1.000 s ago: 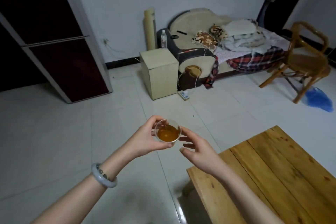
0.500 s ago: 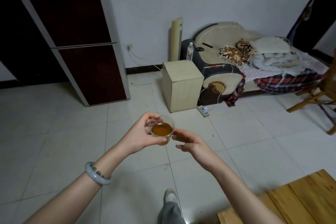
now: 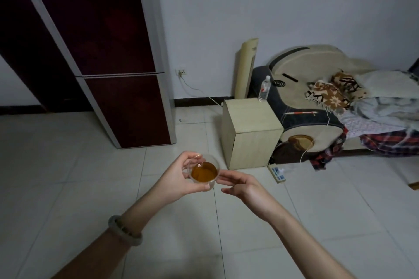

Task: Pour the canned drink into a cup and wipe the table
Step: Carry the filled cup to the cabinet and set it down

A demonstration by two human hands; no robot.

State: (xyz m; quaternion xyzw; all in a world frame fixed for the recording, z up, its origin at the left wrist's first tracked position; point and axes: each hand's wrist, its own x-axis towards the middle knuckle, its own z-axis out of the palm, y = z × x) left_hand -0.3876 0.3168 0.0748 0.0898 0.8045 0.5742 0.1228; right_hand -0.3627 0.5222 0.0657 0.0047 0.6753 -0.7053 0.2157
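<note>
left hand grips cup | right hand fingertips perhaps touching it

Water bottle beside pale cabinet.

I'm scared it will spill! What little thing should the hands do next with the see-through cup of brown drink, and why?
Probably close the open right hand gently onto the small clear plastic cup to steady it: only the left hand grips it, amber drink fills much of it, and pale floor tiles lie below.
</note>
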